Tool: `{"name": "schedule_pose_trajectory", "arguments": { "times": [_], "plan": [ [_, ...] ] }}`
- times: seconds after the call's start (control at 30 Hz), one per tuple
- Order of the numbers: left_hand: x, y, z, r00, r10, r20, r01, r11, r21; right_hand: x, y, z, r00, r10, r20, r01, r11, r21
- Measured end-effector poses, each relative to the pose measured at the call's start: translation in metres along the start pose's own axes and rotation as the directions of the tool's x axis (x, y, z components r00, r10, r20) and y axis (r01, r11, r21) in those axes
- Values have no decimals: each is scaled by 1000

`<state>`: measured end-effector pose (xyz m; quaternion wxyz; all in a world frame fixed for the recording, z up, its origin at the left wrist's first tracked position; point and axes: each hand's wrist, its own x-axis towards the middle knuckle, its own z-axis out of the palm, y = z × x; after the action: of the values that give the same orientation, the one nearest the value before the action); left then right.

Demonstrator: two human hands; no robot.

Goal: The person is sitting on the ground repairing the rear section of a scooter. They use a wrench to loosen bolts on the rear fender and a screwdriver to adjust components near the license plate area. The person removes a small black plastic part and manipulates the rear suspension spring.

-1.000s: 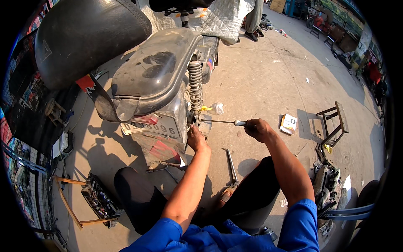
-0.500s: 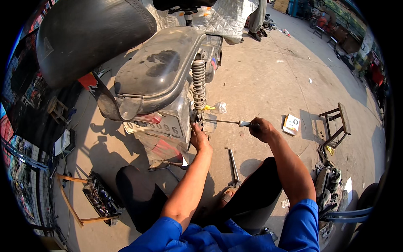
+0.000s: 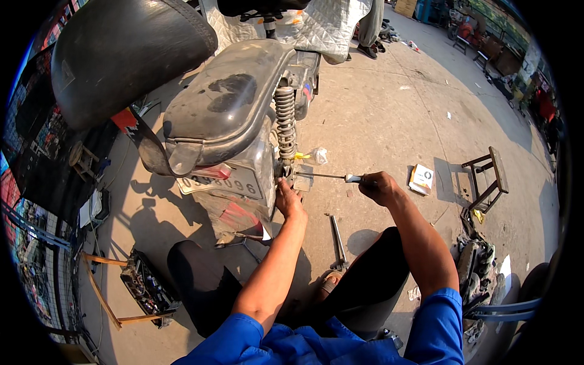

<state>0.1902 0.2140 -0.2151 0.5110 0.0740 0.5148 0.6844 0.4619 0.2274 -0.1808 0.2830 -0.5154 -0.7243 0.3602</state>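
My right hand point(image 3: 378, 187) is closed around the handle of a screwdriver point(image 3: 331, 176), with its shaft pointing left, level with the ground. The tip meets the metal parts at the bottom of a coil-spring shock absorber point(image 3: 285, 121) on the rear of a dusty scooter point(image 3: 222, 100). Just below that spot, my left hand point(image 3: 288, 199) is bent against the lower mount, beside the licence plate point(image 3: 225, 182). Its fingertips are partly hidden behind the metal, so what they grip is not visible. A yellow-tipped clear plastic bag point(image 3: 319, 156) lies behind the shock absorber.
A long metal wrench-like tool point(image 3: 338, 240) lies between my feet. To the right are a small white-and-orange box point(image 3: 421, 180) and a wooden stool point(image 3: 488, 179). At lower left stands a tool box point(image 3: 146, 283). A raised black seat point(image 3: 131, 58) overhangs the scooter's left side.
The scooter and its raised seat appear shifted slightly left in view. Both hands hold nearly the same places, and the screwdriver stays at the shock absorber's lower end.
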Motion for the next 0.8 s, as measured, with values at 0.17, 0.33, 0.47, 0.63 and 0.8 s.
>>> {"name": "schedule_pose_trajectory", "arguments": {
  "times": [0.17, 0.33, 0.47, 0.63, 0.8],
  "plan": [
    [2, -8, 6, 1000, 7, -18, -6, 999, 42, -9, -3, -4, 999, 8, -31, -9, 999, -42],
    [12, -16, 3, 997, 46, -55, -42, 997, 64, -10, -10, -3, 981, -183, -58, 167, 964, -209],
    [18, -19, 0, 993, 74, -87, -69, 996, 60, -5, -39, -1, 794, 580, 184, -497, 445, 745],
    [19, -24, 6, 989, 102, -105, -101, 995, 14, -4, -39, 0, 793, 593, 140, -468, 446, 763],
    [20, -26, 6, 984, 139, -111, -137, 990, 29, 0, -31, 3, 786, 599, 151, -451, 389, 804]
  ]
}}
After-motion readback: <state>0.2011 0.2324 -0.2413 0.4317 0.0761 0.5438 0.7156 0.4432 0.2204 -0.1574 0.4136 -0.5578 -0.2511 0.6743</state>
